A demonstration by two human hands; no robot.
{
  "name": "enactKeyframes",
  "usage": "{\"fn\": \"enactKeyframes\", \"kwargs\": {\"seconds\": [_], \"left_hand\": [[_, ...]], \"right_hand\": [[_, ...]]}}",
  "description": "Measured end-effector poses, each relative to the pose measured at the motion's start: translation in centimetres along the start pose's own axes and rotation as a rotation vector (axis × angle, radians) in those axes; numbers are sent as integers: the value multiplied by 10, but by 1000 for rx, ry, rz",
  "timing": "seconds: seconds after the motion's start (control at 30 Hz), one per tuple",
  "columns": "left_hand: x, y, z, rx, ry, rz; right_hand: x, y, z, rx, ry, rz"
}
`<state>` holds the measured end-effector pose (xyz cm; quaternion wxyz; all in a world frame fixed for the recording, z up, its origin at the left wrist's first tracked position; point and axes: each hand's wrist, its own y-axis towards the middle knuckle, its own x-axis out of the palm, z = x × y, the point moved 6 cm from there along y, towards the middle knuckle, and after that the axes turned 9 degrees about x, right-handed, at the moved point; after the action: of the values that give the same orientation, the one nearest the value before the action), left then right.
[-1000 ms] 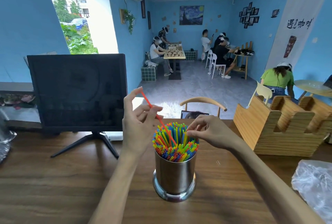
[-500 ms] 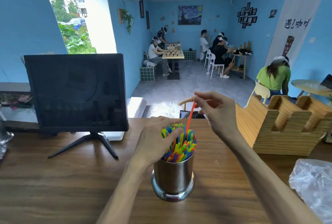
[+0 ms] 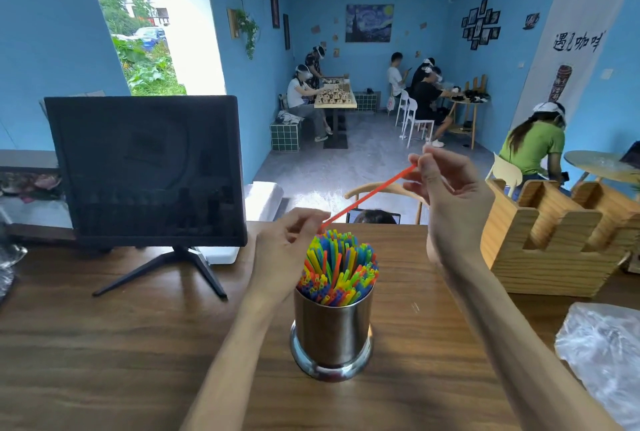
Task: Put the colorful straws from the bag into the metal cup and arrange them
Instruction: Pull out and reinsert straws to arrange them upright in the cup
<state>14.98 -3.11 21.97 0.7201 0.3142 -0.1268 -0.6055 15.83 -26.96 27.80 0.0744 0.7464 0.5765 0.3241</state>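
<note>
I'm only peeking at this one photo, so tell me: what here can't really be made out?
- Plastic bag, head view: cut off by the right edge; whether straws remain inside is unclear.
- Red straw: its lower end is hidden behind the left hand, its top by the right hand.
- Metal cup: its inside is hidden by the packed straws.
- Monitor: screen dark, nothing readable.

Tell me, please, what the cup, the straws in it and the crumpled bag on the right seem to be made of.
Cup: probably stainless steel, its polished wall mirroring the table. Straws: likely thin plastic, with bright colours and hollow open ends. Bag: seemingly thin clear plastic film, translucent and wrinkled with whitish glints.
</note>
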Motion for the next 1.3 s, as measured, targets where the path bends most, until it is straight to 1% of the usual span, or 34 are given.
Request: {"fn": "enactKeyframes", "kwargs": {"seconds": [0.13,0.2,0.27,0.3,0.37,0.4,0.43,0.53,0.6,0.7,0.77,0.87,1.07,1.13,1.2,1.3], "left_hand": [[-24,-3,-5,-166,-436,209],[-34,-3,-5,-205,-547,302],[-42,-3,-3,-220,-603,400],[-45,-1,-1,-215,-612,443],[-50,4,5,-161,-601,492],[-52,5,10,-117,-578,499],[-55,6,14,-67,-537,499],[-60,5,26,97,-320,477],[-56,4,27,136,-250,424],[-41,3,23,132,-229,314],[-33,2,20,144,-182,253],[-25,1,12,138,-114,187],[-13,-1,3,116,19,131],[-9,-1,-1,106,52,114],[-7,-2,-8,98,54,104],[-4,-2,-16,99,71,89]], "right_hand": [[-9,-12,34,226,31,-51],[-12,-23,49,288,-8,-91],[-12,-33,60,285,-173,-170],[-10,-38,65,275,-280,-235],[-5,-43,73,259,-487,-398],[-4,-43,75,250,-568,-444],[-7,-40,75,235,-621,-442],[-21,-28,70,184,-701,-345],[-23,-27,74,193,-785,-407],[-21,-32,83,249,-868,-510],[-20,-33,83,238,-886,-501],[-17,-32,78,165,-962,-470],[-2,-33,67,-59,-1253,-454],[3,-37,63,-141,-1305,-448],[5,-40,63,-165,-1340,-468],[4,-41,64,-110,-1305,-578]]}}
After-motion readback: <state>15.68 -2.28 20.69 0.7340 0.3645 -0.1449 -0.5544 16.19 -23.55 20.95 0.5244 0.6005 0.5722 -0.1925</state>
